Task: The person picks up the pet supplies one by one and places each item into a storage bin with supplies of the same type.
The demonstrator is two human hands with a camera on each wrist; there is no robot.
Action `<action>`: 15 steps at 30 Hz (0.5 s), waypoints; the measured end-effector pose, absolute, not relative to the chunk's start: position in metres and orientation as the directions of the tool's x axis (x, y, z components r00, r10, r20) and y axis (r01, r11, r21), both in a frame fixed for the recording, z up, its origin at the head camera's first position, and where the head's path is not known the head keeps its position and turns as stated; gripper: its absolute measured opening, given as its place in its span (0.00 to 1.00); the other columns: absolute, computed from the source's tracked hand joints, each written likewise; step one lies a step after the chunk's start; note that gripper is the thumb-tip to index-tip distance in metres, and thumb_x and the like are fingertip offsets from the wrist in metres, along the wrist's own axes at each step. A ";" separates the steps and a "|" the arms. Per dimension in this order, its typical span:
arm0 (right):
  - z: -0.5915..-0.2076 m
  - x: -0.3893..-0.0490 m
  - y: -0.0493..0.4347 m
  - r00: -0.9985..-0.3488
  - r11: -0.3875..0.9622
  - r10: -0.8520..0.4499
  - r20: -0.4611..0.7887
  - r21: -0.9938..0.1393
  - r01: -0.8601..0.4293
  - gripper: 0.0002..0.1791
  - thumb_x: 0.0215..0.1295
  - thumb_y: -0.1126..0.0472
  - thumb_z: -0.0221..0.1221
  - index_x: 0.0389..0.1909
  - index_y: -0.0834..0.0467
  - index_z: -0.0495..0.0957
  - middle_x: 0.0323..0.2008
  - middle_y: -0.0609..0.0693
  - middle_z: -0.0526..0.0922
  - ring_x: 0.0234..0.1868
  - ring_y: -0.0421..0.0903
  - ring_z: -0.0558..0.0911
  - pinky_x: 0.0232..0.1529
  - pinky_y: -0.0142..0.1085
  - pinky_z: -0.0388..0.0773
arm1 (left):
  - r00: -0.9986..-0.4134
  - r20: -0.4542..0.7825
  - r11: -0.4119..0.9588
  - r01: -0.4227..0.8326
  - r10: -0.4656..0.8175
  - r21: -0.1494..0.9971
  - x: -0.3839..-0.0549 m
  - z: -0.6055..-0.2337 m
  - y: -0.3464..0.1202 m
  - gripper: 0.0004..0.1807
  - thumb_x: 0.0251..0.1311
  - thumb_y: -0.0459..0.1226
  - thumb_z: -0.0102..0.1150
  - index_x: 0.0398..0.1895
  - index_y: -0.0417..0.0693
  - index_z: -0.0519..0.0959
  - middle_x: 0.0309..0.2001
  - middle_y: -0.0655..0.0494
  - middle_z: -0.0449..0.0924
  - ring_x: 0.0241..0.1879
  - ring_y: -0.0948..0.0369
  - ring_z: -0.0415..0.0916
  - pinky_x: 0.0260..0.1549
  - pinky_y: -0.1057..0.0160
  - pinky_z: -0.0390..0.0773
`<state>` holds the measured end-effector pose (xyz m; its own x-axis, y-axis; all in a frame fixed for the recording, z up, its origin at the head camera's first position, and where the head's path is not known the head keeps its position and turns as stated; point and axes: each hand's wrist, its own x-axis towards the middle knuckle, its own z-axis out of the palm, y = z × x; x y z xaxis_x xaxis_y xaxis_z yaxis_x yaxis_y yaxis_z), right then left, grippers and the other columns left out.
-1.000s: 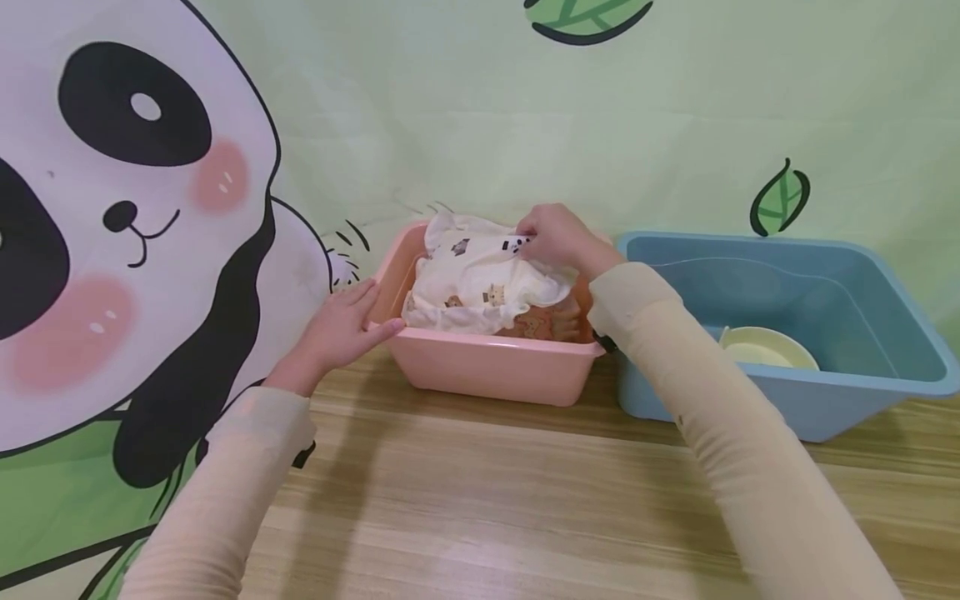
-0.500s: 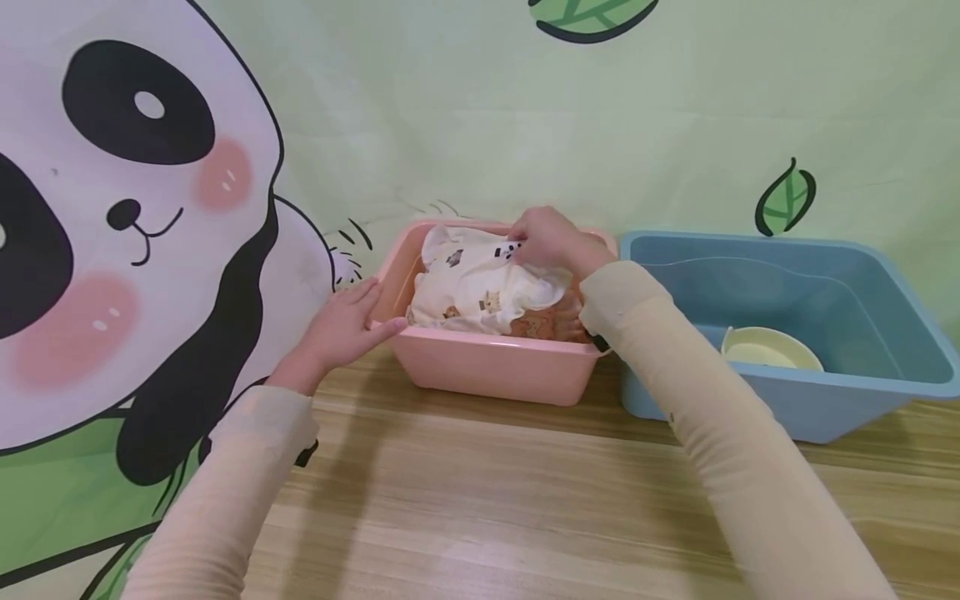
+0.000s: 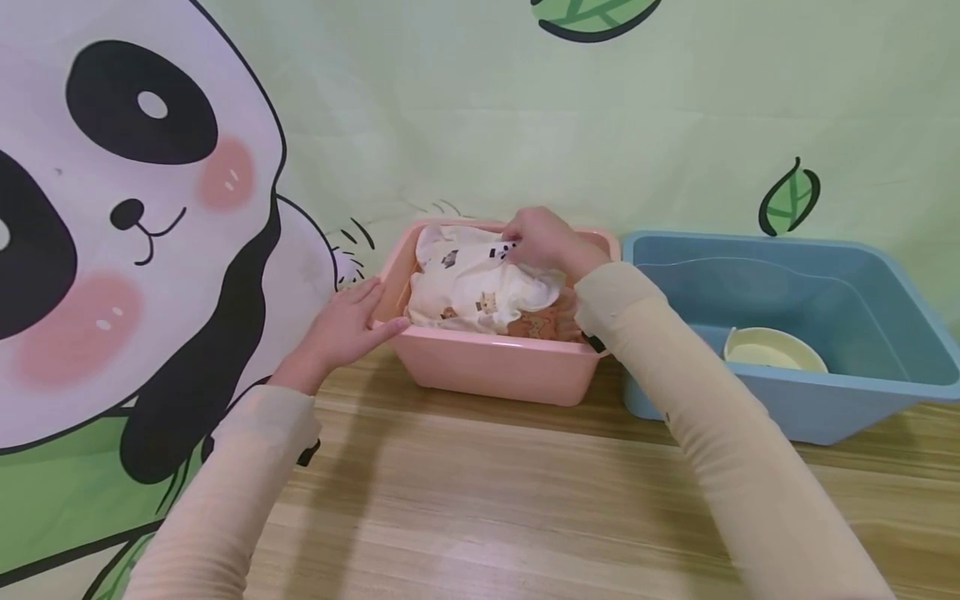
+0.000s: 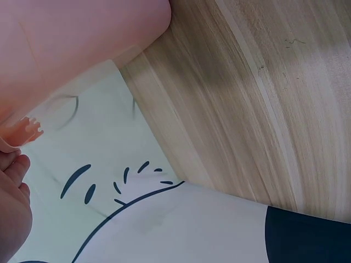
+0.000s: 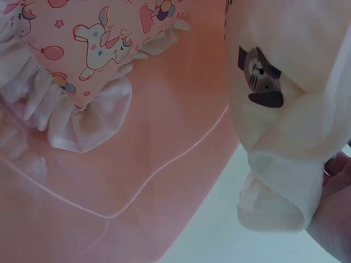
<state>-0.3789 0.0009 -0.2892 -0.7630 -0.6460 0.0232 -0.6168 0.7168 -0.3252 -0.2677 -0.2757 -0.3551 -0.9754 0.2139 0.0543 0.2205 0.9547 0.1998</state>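
Note:
My right hand pinches the upper right part of a white ruffled pillow printed with small animals. The pillow lies tilted within the pink basin, over a second, pink-orange printed item. In the right wrist view, that lower item shows as a unicorn-print piece with white ruffles; the white pillow hangs beside it, and part of my hand is at the edge. My left hand rests on the basin's left front corner, its fingers fairly straight; in the left wrist view fingertips touch the rim.
A larger blue basin stands close to the right of the pink one, with a pale yellow dish inside. Both sit on a wood-grain table. Behind them hangs a green cloth backdrop with a panda print.
My right hand has shifted slightly left with the pillow, which sits a little lower, so more of the basin's back rim shows. The left hand keeps its place on the corner.

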 end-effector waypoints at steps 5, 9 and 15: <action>-0.290 -0.379 0.001 -0.747 0.700 -0.664 0.044 -0.316 -0.641 0.06 0.55 0.67 0.53 0.26 0.62 0.79 0.30 0.54 0.79 0.35 0.49 0.72 0.44 0.39 0.69 | -0.979 0.048 0.956 0.202 0.196 0.211 -0.268 -0.355 -0.275 0.48 0.53 0.66 0.38 0.66 0.39 0.51 0.67 0.41 0.49 0.66 0.44 0.47 0.63 0.46 0.49; -0.290 -0.378 0.000 -0.748 0.705 -0.663 0.028 -0.310 -0.637 0.06 0.55 0.67 0.53 0.25 0.62 0.78 0.28 0.53 0.78 0.34 0.48 0.72 0.43 0.39 0.69 | -0.979 0.051 0.956 0.204 0.197 0.212 -0.268 -0.355 -0.275 0.47 0.54 0.65 0.39 0.66 0.39 0.51 0.67 0.42 0.49 0.66 0.45 0.46 0.63 0.46 0.48; -0.290 -0.378 -0.001 -0.731 0.690 -0.681 0.049 -0.293 -0.662 0.06 0.54 0.67 0.52 0.23 0.61 0.77 0.25 0.52 0.76 0.31 0.48 0.71 0.39 0.37 0.67 | -0.981 0.038 0.958 0.194 0.191 0.213 -0.267 -0.354 -0.274 0.48 0.53 0.66 0.37 0.66 0.39 0.50 0.68 0.42 0.48 0.66 0.45 0.46 0.63 0.46 0.48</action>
<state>-0.3780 -0.0006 -0.2904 -0.7310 -0.6806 0.0488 -0.6619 0.6899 -0.2931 -0.2672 -0.2744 -0.3544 -0.9809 0.1906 0.0377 0.1943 0.9576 0.2130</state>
